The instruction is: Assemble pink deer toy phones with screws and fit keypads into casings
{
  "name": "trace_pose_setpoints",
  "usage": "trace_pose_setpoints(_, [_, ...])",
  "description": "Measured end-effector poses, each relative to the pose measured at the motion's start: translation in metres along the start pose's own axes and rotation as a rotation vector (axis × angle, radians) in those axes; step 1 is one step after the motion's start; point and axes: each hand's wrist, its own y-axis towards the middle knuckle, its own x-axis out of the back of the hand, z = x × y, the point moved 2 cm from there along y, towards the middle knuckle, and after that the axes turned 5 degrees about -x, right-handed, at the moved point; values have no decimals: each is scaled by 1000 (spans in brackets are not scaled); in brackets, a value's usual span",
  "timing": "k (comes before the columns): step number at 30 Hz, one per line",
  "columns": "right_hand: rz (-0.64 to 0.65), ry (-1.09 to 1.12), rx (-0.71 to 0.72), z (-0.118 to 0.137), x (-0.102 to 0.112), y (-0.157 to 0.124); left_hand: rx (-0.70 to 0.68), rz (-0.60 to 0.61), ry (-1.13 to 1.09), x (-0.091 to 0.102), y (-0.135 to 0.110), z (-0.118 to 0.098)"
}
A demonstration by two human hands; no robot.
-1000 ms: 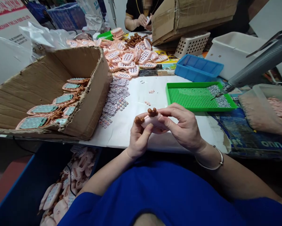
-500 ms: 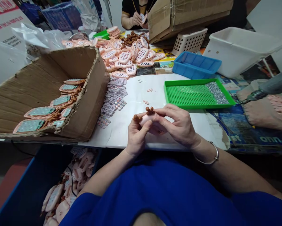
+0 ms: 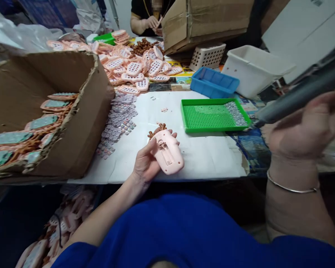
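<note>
At the centre, pink casing: over the white-covered worktop, tilted, recessed back showing, with brown prongs at its eleven o'clock end.
Left hand: at the casing's eight o'clock, grasping it, thumb along one edge and fingertips showing past the other.
Right hand: out at three o'clock, near the grey tool; blurred, so I cannot tell whether its fingers are closed around it.
Green tray: at two o'clock from the casing, small silvery pieces gathered at its three o'clock end.
Printed tiles: at ten o'clock, spread beside the cardboard box.
Casing pile: at eleven o'clock, heaped loosely.
</note>
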Motion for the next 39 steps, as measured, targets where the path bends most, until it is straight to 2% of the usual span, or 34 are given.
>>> trace_pose_setpoints(2, [-36, 92, 84, 1, 6, 13, 40, 45, 14, -8, 2, 7])
trace_pose_setpoints(4, [56, 139, 119, -1, 2, 28, 102, 56, 51, -18, 6, 14])
trace_pose_setpoints(7, [196, 168, 51, -11, -14, 52, 175, 72, 133, -33, 12, 26])
trace_pose_setpoints(8, [182, 166, 16, -15, -20, 58, 179, 77, 151, -37, 14, 30])
trace_pose_setpoints(11, [5, 134, -31, -31, -36, 76, 163, 59, 174, -45, 19, 39])
trace_pose_setpoints(13, [-63, 75, -44, -45, -43, 85, 190, 44, 185, -46, 20, 43])
trace_pose_setpoints(18, [-5, -241, -52, -81, -52, 103, 266, 65, 223, -42, 23, 43])
trace_pose_setpoints(22, [-7, -176, -32, -95, -55, 106, 266, 39, 231, -39, 26, 42])
trace_pose_setpoints(27, [-80, -33, 14, -99, -60, 102, 261, -8, 207, -39, 27, 44])
trace_pose_setpoints(32, [-65, -90, 22, -102, -60, 99, 266, -25, 226, -40, 27, 43])
trace_pose_setpoints(39, [-81, -83, -31, -100, -60, 97, 146, -14, 294, -38, 25, 42])
